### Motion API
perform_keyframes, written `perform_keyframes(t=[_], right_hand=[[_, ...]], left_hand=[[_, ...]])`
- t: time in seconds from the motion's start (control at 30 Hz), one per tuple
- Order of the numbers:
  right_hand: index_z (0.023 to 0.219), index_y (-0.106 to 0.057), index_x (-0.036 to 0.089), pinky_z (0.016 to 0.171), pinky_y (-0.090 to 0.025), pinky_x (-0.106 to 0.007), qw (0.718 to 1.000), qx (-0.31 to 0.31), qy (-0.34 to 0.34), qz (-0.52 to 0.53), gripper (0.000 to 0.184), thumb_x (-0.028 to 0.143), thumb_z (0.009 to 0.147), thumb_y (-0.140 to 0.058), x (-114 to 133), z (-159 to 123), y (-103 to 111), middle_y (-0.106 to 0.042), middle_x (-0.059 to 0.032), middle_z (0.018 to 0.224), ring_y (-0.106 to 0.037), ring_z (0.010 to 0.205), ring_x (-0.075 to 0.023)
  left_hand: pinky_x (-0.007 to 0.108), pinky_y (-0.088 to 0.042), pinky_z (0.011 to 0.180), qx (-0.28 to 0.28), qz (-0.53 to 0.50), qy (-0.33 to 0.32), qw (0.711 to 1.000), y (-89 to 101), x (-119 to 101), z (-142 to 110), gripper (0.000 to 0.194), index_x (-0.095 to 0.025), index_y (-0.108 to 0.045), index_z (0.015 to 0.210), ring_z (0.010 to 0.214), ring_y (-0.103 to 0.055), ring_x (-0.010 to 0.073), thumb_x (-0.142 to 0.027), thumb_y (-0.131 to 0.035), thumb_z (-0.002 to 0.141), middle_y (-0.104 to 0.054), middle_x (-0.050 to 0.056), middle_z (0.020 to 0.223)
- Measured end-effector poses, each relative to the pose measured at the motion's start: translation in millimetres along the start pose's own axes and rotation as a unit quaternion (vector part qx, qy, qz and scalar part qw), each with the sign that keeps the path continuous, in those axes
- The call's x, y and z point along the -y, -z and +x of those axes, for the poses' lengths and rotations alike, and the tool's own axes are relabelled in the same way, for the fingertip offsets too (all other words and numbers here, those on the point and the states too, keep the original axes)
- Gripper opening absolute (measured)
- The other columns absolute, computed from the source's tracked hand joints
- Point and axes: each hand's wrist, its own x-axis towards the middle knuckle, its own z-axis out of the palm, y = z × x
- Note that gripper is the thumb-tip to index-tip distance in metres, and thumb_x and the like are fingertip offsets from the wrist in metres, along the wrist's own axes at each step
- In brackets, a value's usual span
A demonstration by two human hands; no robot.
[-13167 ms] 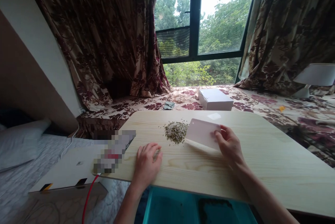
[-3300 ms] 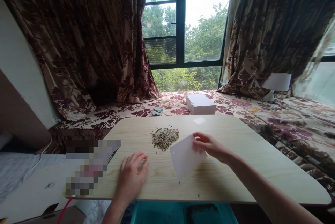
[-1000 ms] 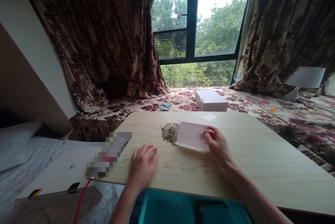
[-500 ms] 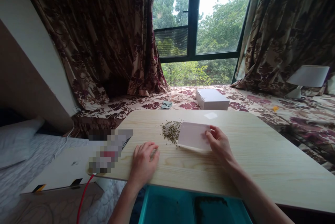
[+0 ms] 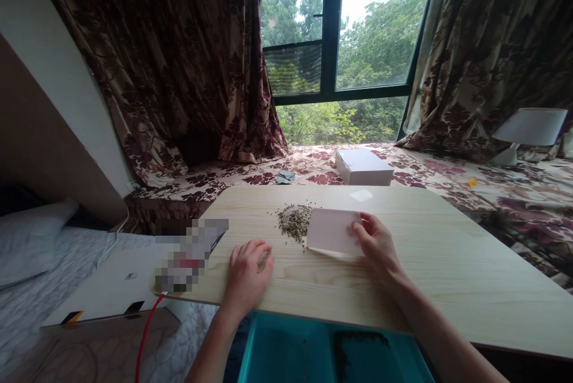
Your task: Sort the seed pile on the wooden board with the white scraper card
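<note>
My right hand [image 5: 378,244] pinches the right edge of a white card [image 5: 333,231], thumb on top. The card is tilted over the wooden tabletop [image 5: 322,290], its left edge against a loose pile of small greenish-brown beans or seeds [image 5: 293,225]. Some of the pile may be hidden behind the card. Palm down near the table's front edge lies my left hand [image 5: 249,271], holding nothing, its fingers loosely bent and a little apart. It is just left of and nearer to me than the pile, not touching it.
Below the table's front edge is a teal two-part tray [image 5: 290,347]. A blurred-out object [image 5: 185,258] with a red cable [image 5: 145,335] lies at the table's left edge. Beyond the table are a white box [image 5: 364,167], a grey cloth [image 5: 285,177] and a lamp [image 5: 530,126].
The camera view has tilted very slightly. Both hands, the card and the pile look the same.
</note>
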Motion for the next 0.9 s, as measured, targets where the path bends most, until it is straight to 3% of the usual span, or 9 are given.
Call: perform_keyframes(t=[0.9], right_hand=[[0.092,-0.055,0.018,0.051,-0.046,-0.027,1.000,0.009,0.006,0.002,0.033,0.036,0.065,-0.055,3.1,-3.0,-3.0,-0.066,-0.0040,0.071,-0.060,0.061,-0.0164]], left_hand=[[0.045,-0.036,0.097,-0.005,0.005,-0.005,1.000,-1.5,1.5,-0.3,0.017,-0.024,-0.064,0.092,0.102,-0.058,0.0212,-0.027,-0.051,0.082,-0.066,0.003,0.105]])
